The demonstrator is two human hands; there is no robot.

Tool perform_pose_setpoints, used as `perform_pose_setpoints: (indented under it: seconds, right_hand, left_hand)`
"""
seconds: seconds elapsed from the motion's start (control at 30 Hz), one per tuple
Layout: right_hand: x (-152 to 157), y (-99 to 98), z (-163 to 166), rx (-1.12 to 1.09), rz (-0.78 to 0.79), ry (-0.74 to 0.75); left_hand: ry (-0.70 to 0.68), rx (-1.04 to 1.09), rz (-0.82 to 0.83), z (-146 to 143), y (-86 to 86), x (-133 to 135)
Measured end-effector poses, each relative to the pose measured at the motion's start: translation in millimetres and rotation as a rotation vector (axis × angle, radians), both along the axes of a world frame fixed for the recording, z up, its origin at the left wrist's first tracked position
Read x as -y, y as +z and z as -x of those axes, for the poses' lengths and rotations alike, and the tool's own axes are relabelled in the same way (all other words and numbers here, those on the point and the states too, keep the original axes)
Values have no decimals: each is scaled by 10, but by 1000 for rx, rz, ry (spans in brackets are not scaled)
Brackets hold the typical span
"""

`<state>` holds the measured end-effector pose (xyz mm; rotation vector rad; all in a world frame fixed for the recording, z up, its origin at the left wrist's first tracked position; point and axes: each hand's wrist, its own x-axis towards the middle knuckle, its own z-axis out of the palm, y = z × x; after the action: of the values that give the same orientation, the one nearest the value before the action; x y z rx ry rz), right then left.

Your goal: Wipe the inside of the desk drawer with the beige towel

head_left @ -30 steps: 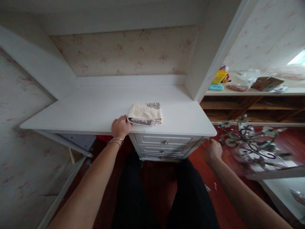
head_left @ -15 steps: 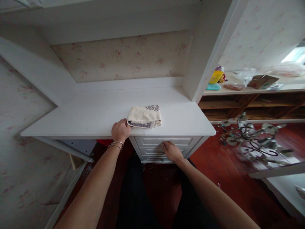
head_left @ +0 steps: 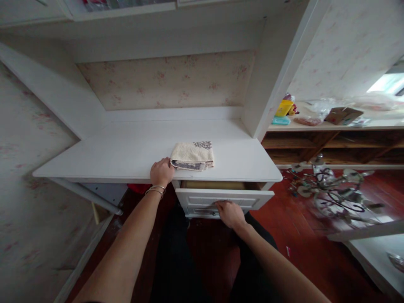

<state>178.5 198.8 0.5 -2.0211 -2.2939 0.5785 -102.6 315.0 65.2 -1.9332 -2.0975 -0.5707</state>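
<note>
A folded cream towel (head_left: 192,155) with a dark pattern lies near the front edge of a white desk top (head_left: 126,151). My left hand (head_left: 161,171), with two bangles on the wrist, rests curled on the desk edge and pinches the towel's left corner. My right hand (head_left: 229,212) is closed on the handle of the top drawer (head_left: 224,198), which stands pulled partly out under the desk top. Two more drawers below it are mostly hidden by that drawer front and my hand.
A white upright panel (head_left: 271,80) bounds the desk on the right. Beyond it is a wooden shelf (head_left: 331,124) with a yellow container, bags and a box. A metal chandelier (head_left: 328,189) lies on the red wooden floor. My legs are under the desk front.
My right hand swung in from the desk's right corner to the top drawer's handle and pulled the drawer partly out. My left hand stayed at the towel.
</note>
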Motion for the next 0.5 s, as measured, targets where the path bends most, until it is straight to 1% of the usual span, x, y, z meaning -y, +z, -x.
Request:
perform_pose_setpoints:
  seconds: [0.13,0.2,0.27,0.33,0.4,0.43,0.5]
  right_hand:
    - [607,12,-43,-23,-2,77]
    - [908,24,-58,-37,0,99]
    - [1181,42,-68,-47,16,113]
    - [1422,58,-74,-64,42,120]
    - [1627,64,-74,-88,78,118]
    - [1714,61,-71,-96,99,114]
    - [1858,46,-63,-97,147,111]
  left_hand:
    - [-34,37,-24,18,-83,-9]
    - [-61,121,-63,47,-121,-7]
    - [-64,239,-150,88,-125,11]
    - [-48,335,-263,122,-82,53]
    - [-83,363,-316,117,5,126]
    - [-136,349,-309,93,61,174]
    - [-310,255,-233,4,187,278]
